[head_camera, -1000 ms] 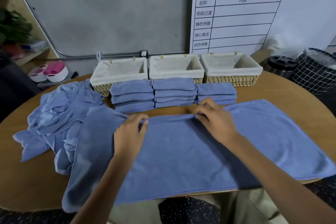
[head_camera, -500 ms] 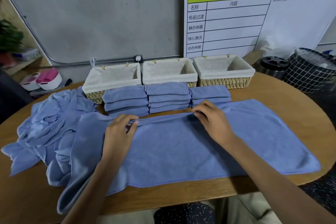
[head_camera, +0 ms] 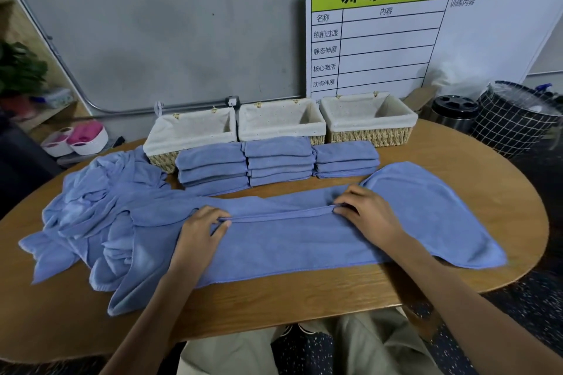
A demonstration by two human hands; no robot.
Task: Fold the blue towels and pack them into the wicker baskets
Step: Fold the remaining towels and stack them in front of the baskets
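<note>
From my remote seat I judge the job somewhere in the middle. At nine o'clock a heap [head_camera: 91, 216] of unfolded blue towels lies crumpled on the table [head_camera: 304, 292], so a good share of folding is left. At twelve o'clock three stacks of folded towels stand in a row: the left stack [head_camera: 213, 169], the middle stack [head_camera: 278, 161] and the right stack [head_camera: 345, 160], each just in front of a basket. None is packed yet, as far as I can see: the left basket [head_camera: 190, 134], the middle basket [head_camera: 280, 120] and the right basket [head_camera: 367, 116] show only their pale liners.

The towel [head_camera: 289, 240] in hand lies spread across the table's centre. My left hand [head_camera: 198, 231] pinches its far hem at about ten o'clock of the towel, fingers curled on the cloth. My right hand [head_camera: 368, 216] pinches the same hem at about one o'clock. The hem is drawn toward me over the lower layer, so I take this to be a lengthwise fold in progress.

The table is an oval of warm wood. Off it at nine o'clock stand a plant [head_camera: 18, 70] on a shelf and white tubs [head_camera: 76, 138] holding something pink. A grey wall runs behind, with a lettered board [head_camera: 426, 33] leaning at one o'clock. At three o'clock sit a black-lidded can [head_camera: 454, 109] and a checked bin [head_camera: 515, 119].
</note>
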